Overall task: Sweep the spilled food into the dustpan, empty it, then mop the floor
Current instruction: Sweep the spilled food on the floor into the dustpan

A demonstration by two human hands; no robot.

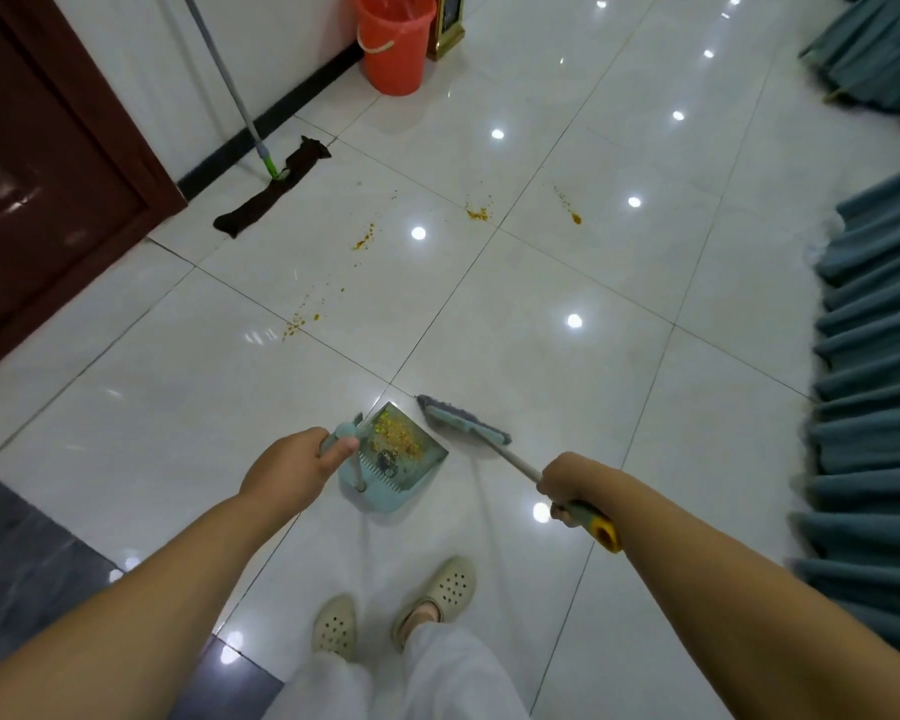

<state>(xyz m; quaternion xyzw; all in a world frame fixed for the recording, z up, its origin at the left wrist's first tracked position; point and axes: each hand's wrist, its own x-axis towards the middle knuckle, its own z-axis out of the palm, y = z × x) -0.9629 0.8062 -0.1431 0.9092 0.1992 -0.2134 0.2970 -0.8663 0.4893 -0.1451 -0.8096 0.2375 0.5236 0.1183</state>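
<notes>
The left hand [302, 462] grips the dustpan [393, 459] handle at lower centre; yellow crumbs lie inside the pan. The right hand [567, 491] clasps the broom [463, 423] just beside it. Spilled food [365, 239] dots the floor [567, 397] mid-frame; the mop [271, 192] rests upper left.

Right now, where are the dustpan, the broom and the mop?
dustpan [417, 459]: head view, on the pan's tray near the crumbs.
broom [463, 423]: head view, on the bristle head.
mop [274, 192]: head view, on the dark cloth pad by the wall.
</notes>
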